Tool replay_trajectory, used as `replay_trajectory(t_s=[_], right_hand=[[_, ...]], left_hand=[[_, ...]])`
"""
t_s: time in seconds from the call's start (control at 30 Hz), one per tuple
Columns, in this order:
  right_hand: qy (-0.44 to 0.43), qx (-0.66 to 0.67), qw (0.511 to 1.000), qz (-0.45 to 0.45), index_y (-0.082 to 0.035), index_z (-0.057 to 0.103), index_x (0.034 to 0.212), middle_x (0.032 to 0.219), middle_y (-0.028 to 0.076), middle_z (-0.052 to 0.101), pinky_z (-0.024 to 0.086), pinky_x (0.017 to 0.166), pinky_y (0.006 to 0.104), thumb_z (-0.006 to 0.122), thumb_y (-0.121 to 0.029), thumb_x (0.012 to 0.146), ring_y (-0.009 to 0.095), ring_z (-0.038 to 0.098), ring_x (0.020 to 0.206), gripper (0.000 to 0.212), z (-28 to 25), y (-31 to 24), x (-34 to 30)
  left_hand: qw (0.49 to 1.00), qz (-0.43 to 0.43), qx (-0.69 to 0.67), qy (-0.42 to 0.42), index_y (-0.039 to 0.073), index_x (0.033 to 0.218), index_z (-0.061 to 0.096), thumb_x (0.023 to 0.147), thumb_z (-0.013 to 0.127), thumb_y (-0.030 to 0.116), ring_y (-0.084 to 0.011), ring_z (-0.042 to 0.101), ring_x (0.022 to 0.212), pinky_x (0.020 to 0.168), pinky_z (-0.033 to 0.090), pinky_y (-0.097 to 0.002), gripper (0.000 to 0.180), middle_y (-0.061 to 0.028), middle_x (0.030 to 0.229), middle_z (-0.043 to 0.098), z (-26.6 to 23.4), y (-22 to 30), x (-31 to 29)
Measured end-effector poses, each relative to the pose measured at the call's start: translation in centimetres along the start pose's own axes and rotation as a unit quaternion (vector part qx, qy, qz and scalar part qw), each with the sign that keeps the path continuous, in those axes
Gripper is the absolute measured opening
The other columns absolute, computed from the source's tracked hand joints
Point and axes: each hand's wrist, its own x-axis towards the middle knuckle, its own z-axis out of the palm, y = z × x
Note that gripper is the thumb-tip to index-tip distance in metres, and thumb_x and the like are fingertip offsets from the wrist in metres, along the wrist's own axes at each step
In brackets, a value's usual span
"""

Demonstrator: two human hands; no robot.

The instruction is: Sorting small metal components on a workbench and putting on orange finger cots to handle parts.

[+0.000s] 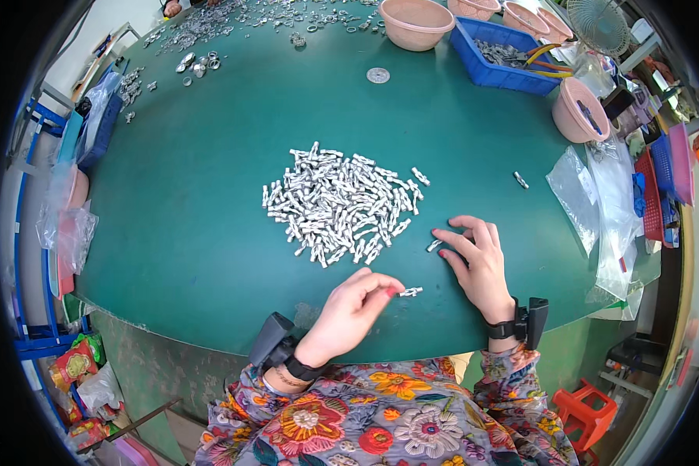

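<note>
A heap of small silver metal parts (342,202), short, ridged and rod-like, is piled in the middle of the green table. My left hand (353,307), near the table's front edge, pinches one small silver metal part (412,292) between thumb and fingertips, its end sticking out to the right. To the right of the heap, my right hand (478,260) has thumb and index finger closed about another small silver metal part (434,245), low at the tabletop. One loose part (420,176) lies at the heap's right edge, and a darker one (520,180) lies farther right.
Scattered metal pieces (210,27) cover the table's far left. At the far right stand a pink basin (417,27), a blue bin (489,74) with metal pieces and orange-handled pliers, and a smaller pink bowl (571,116). Clear plastic bags (610,194) lie along the right edge.
</note>
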Motion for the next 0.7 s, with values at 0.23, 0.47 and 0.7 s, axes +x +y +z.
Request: replay_trajectory(t_s=[0.23, 0.47, 0.7], right_hand=[[0.028, 0.054, 0.997, 0.056, -0.007, 0.067, 0.088, 0.087, 0.005, 0.057, 0.046, 0.071, 0.0349, 0.07, -0.002, 0.077, 0.025, 0.054, 0.081, 0.013, 0.3, 0.4, -0.2], [-0.038, 0.245, 0.955, 0.161, -0.004, 0.068, 0.09, 0.087, 0.006, 0.06, 0.047, 0.067, 0.0282, 0.068, 0.001, 0.081, 0.017, 0.054, 0.073, 0.01, -0.5, -1.9, -2.0], [-0.063, 0.262, 0.953, 0.139, -0.004, 0.068, 0.091, 0.088, 0.005, 0.06, 0.047, 0.069, 0.0287, 0.069, 0.0, 0.08, 0.016, 0.055, 0.075, 0.011, -0.9, -3.1, -1.3]], left_hand=[[0.95, 0.144, 0.261, 0.087, 0.007, 0.093, 0.06, 0.08, 0.071, 0.009, -0.0302, 0.056, 0.078, 0.066, 0.045, -0.0412, 0.016, -0.0096, 0.08, 0.051, 2.2, -0.3, 1.4], [0.975, 0.113, 0.158, 0.111, 0.002, 0.087, 0.063, 0.086, 0.064, 0.006, -0.0303, 0.056, 0.068, 0.062, 0.044, -0.0385, 0.004, -0.0113, 0.076, 0.053, 1.5, -0.4, 1.1], [0.99, 0.065, 0.072, 0.098, 0.0, 0.092, 0.064, 0.092, 0.061, 0.008, -0.0174, 0.047, 0.06, 0.056, 0.038, -0.0302, 0.009, -0.0075, 0.074, 0.049, 0.2, 0.6, 0.7]])
